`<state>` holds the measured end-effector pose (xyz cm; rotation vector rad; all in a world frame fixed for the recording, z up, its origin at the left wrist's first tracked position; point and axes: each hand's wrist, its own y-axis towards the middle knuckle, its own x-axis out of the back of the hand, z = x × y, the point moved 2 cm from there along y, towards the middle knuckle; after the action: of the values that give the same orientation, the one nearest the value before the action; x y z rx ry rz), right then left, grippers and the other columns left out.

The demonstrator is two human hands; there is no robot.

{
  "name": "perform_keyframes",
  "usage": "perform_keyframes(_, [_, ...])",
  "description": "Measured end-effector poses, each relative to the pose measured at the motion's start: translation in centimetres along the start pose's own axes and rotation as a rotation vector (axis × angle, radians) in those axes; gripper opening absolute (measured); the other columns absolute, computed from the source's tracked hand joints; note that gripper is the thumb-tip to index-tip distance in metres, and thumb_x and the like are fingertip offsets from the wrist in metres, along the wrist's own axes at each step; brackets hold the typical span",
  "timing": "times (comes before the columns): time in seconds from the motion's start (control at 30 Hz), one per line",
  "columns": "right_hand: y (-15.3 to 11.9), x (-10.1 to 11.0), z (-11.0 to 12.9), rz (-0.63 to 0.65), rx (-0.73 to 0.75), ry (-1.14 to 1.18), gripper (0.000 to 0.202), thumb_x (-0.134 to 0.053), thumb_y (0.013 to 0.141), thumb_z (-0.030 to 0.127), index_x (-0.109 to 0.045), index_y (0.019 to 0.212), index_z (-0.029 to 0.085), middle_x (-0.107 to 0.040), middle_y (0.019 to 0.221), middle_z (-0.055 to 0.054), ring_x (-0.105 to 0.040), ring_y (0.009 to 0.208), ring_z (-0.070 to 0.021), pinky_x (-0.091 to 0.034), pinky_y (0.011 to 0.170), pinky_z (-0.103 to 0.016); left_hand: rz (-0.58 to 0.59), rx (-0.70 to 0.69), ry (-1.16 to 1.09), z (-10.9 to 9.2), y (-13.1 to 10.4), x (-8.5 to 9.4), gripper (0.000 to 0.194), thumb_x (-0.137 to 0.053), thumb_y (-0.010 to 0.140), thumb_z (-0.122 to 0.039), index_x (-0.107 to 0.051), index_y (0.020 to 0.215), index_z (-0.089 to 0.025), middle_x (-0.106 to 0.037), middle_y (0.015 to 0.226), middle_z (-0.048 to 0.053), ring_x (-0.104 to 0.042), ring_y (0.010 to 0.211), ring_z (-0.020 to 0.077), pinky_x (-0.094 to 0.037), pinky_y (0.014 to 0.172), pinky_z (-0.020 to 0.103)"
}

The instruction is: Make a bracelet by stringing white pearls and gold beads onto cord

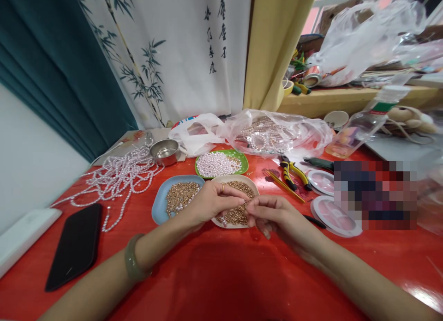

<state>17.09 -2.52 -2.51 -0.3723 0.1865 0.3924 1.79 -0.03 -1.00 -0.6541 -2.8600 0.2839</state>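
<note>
My left hand (218, 201) and my right hand (272, 212) meet fingertip to fingertip over a cream dish (254, 184) of small gold beads (238, 215). Both are closed in a pinch. Whatever lies between the fingertips is too small to make out. Partly behind my left hand and forearm is a blue dish (159, 203) with larger gold beads (182, 196). Just beyond stands a green dish (244, 161) filled mostly with white pearl beads (216, 165).
Strings of white pearls (121, 173) lie left, near a metal bowl (165, 151) and a black phone (76, 247). Pliers (294, 173), tweezers (285, 186) and round plastic cases (335, 215) lie right. Behind are a bag of bead strands (277, 134) and a tilted clear bottle (363, 127).
</note>
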Motion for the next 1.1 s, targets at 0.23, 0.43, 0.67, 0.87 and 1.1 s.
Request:
perform_keyframes(0.23, [0.3,0.0,-0.1,-0.126,0.197,-0.221,0.024,-0.067,0.066,0.041,-0.063,0.061,0.018,-0.061,0.055,0.0,-0.047,0.04,-0.0063,-0.041,0.043,-0.022,0.108,-0.026,-0.014,-0.5,-0.3,-0.2,0.033,-0.06,0.067,-0.027,-0.068,0.095,-0.013,-0.045,0.044,-0.005,-0.037,0.04,0.0053,-0.03,0.042,0.02])
perform_keyframes(0.43, [0.2,0.6,0.3,-0.31,0.363,-0.294,0.011,-0.068,0.064,0.031,-0.066,0.065,0.02,-0.059,0.053,0.002,-0.052,0.048,-0.0111,-0.045,0.049,-0.026,0.08,-0.128,0.188,-1.2,0.1,2.3,0.047,-0.059,0.071,-0.037,-0.058,0.113,-0.016,-0.064,0.07,0.004,-0.047,0.05,0.0082,-0.039,0.05,0.022])
perform_keyframes(0.67, [0.1,1.3,0.2,-0.387,0.41,-0.288,0.012,-0.07,0.063,0.032,-0.068,0.069,0.022,-0.062,0.057,0.0,-0.054,0.051,-0.0135,-0.047,0.052,-0.029,-0.179,-0.238,0.631,-1.0,1.3,7.2,0.022,-0.056,0.072,-0.027,-0.068,0.085,-0.014,-0.068,0.086,0.009,-0.058,0.077,0.0167,-0.04,0.071,0.028])
perform_keyframes(0.87, [0.2,1.5,0.2,-0.419,0.435,-0.319,0.014,-0.07,0.063,0.036,-0.069,0.069,0.024,-0.062,0.055,-0.001,-0.055,0.051,-0.0146,-0.048,0.052,-0.029,-0.097,-0.19,0.998,-0.8,0.7,7.3,0.018,-0.054,0.07,-0.025,-0.068,0.078,-0.019,-0.067,0.087,0.008,-0.055,0.081,0.0196,-0.035,0.069,0.029])
perform_keyframes(1.1, [-0.2,1.0,1.0,-0.445,0.423,-0.325,0.009,-0.068,0.064,0.03,-0.069,0.067,0.022,-0.064,0.057,0.0,-0.055,0.052,-0.0134,-0.048,0.052,-0.027,-0.07,-0.074,1.012,0.7,1.4,7.2,0.016,-0.055,0.059,-0.022,-0.068,0.069,-0.019,-0.066,0.075,0.007,-0.052,0.069,0.0186,-0.031,0.061,0.03])
